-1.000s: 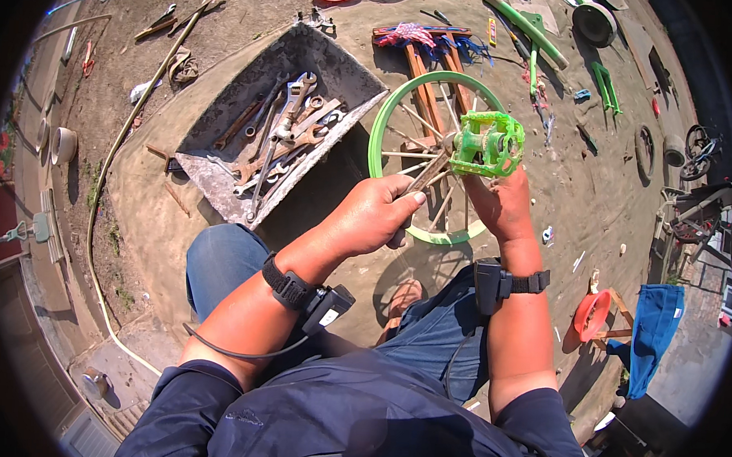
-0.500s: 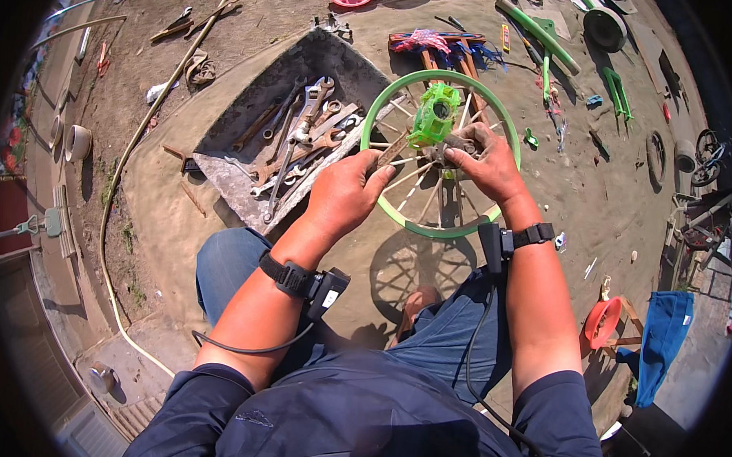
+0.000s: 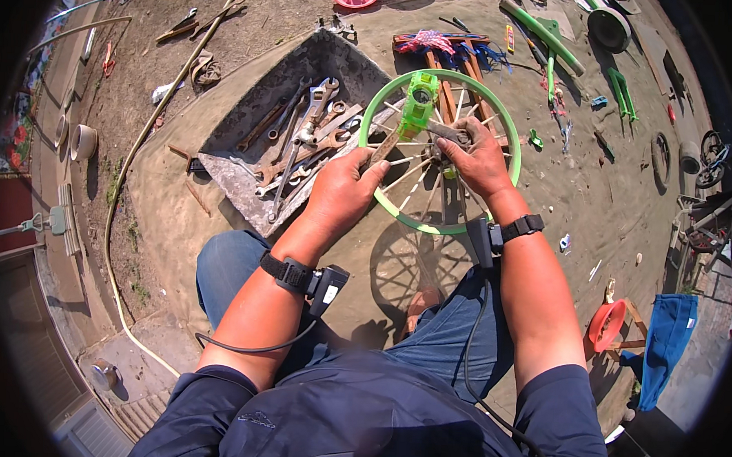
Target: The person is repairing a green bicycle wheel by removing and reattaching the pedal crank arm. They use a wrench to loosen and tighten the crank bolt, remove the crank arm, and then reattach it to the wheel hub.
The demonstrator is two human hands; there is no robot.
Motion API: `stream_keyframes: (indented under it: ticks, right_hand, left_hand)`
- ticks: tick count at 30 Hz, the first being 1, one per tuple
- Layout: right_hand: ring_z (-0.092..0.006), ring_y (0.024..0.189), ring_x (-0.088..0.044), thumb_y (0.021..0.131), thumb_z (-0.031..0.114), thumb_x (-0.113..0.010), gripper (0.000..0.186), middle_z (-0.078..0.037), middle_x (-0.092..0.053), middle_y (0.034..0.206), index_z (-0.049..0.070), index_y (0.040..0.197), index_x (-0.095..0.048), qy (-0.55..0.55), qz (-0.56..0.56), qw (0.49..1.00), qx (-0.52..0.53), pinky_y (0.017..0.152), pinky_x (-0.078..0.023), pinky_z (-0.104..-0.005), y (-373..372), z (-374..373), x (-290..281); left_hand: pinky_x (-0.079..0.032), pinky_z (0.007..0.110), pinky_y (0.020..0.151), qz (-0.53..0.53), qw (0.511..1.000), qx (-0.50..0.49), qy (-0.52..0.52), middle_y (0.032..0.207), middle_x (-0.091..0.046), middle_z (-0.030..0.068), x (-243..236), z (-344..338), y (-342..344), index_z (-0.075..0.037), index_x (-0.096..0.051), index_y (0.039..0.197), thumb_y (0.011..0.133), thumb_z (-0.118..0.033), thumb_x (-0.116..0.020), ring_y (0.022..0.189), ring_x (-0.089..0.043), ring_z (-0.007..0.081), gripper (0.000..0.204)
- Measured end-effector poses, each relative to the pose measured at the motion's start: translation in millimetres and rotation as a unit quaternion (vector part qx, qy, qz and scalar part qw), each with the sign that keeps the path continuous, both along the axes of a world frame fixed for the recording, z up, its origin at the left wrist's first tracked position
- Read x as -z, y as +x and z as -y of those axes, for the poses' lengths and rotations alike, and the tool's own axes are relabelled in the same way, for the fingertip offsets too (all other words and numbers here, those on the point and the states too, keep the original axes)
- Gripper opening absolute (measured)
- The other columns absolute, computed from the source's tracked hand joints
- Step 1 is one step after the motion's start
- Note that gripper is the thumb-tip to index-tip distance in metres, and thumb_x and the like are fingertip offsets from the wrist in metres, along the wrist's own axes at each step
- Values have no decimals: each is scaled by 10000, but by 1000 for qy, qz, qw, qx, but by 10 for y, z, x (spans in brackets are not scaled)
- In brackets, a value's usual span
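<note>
1. Holding centre frame, the left hand (image 3: 343, 191) has its fingers closed on a flat metal tool (image 3: 383, 148), wrist bent toward the spokes.
2. Right hand (image 3: 477, 160) fingers curl around the hub of the green-rimmed spoked bicycle wheel (image 3: 501, 124), upper centre.
3. Grey tray of metal wrenches (image 3: 245, 186) lies just left of the wheel.
4. Translucent green plastic block (image 3: 419, 104) sits at the wheel's upper spokes.

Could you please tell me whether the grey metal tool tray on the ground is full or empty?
Partly full: the grey metal tool tray holds a loose heap of steel spanners, while its upper end shows bare floor.
</note>
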State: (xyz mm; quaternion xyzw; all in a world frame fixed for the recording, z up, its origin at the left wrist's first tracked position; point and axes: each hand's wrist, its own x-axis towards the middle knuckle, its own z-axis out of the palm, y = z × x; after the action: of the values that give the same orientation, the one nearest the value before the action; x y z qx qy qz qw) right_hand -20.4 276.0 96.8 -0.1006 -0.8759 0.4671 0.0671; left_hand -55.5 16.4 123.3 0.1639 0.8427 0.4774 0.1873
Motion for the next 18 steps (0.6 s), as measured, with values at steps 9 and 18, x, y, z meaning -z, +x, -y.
stream_keyframes:
  ticks: [9,18]
  right_hand:
    - [-226,744,-608,777,376,-825,426,-125,-661,827,6,898,-651,-22,26,999,-6,705,-501,-346,-20,10,-17]
    - [-200,758,-621,795,346,-814,432,-141,-677,830,-40,933,-680,-60,47,997,-24,706,-491,-340,-58,130,-206]
  left_hand:
    - [-488,347,707,-17,999,28,19,854,-681,152,-63,11,-29,12,-655,1083,931,-261,-658,745,-616,200,312]
    - [-475,332,688,-14,1000,12,-2,819,-656,129,29,67,-42,13,-652,1061,939,-266,-647,726,-578,179,305]
